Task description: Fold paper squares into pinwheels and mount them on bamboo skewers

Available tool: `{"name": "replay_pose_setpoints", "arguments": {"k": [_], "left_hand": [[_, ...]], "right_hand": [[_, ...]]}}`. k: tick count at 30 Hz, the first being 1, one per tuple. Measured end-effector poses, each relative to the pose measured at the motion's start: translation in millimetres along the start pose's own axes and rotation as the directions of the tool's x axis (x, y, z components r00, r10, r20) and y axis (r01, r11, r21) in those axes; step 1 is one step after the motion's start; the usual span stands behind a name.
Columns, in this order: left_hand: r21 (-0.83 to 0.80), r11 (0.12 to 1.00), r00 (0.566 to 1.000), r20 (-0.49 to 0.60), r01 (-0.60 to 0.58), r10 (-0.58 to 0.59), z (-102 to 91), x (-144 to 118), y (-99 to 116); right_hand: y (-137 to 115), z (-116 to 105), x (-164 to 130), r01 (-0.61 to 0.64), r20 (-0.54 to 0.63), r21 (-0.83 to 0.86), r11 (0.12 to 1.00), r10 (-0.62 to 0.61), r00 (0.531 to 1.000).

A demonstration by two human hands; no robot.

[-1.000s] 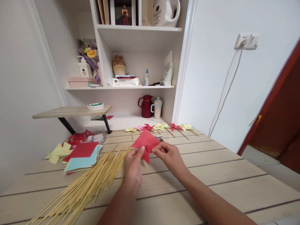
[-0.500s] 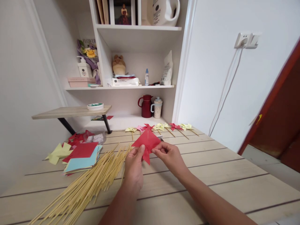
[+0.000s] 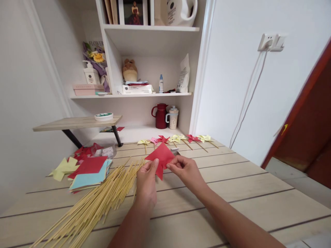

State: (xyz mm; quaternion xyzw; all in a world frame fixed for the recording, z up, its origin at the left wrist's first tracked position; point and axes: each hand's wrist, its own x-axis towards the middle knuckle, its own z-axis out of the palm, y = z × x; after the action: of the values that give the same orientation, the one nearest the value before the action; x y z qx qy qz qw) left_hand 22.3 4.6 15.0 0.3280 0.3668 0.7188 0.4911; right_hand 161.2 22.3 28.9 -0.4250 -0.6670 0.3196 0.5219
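While both hands work above the table (image 3: 245, 193), the head view gives one red paper piece (image 3: 161, 157) in hand, partly folded, corners pointing up and down. Left hand (image 3: 146, 182): thumb and fingers pinch the sheet's lower left edge. Right hand (image 3: 186, 171): thumb and forefinger pinch its right edge. Paper sits between the two grips, raised off the wood, above and just beyond the fingertips.

Count on the table: one loose bundle of bamboo sticks (image 3: 98, 203), too many to number, fanned out left of the left hand; one stack of paper squares (image 3: 89, 170), red on top, blue beneath; a few yellow and red scraps (image 3: 64, 167) beside it. Seven finished pinwheels (image 3: 178, 139) in a row along the far edge, yellow, pink and red.

Surface: pale wooden planks with dark seams. Behind: white shelving (image 3: 152, 62), one red jug (image 3: 160, 116), one lidded mug (image 3: 172, 117). Wall socket (image 3: 271, 43) at right, cables hanging.
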Motion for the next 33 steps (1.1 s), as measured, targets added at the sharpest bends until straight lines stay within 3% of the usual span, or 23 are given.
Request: {"name": "replay_pose_setpoints", "arguments": {"k": [7, 21, 33], "left_hand": [[-0.076, 0.997, 0.999, -0.009, 0.034, -0.034, 2.3, -2, 4], [-0.010, 1.000, 1.000, 0.023, 0.009, -0.009, 1.8, -4, -1], [-0.048, 0.997, 0.989, 0.138, 0.057, -0.049, 9.3, -11, 10]], "right_hand": [[-2, -2, -1, 0.015, -0.017, 0.074, 0.997, -0.014, 1.000], [-3, 0, 0, -0.004, -0.010, 0.059, 0.998, 0.005, 1.000], [-2, 0, 3, -0.013, -0.037, 0.054, 0.998, 0.015, 0.999]]}}
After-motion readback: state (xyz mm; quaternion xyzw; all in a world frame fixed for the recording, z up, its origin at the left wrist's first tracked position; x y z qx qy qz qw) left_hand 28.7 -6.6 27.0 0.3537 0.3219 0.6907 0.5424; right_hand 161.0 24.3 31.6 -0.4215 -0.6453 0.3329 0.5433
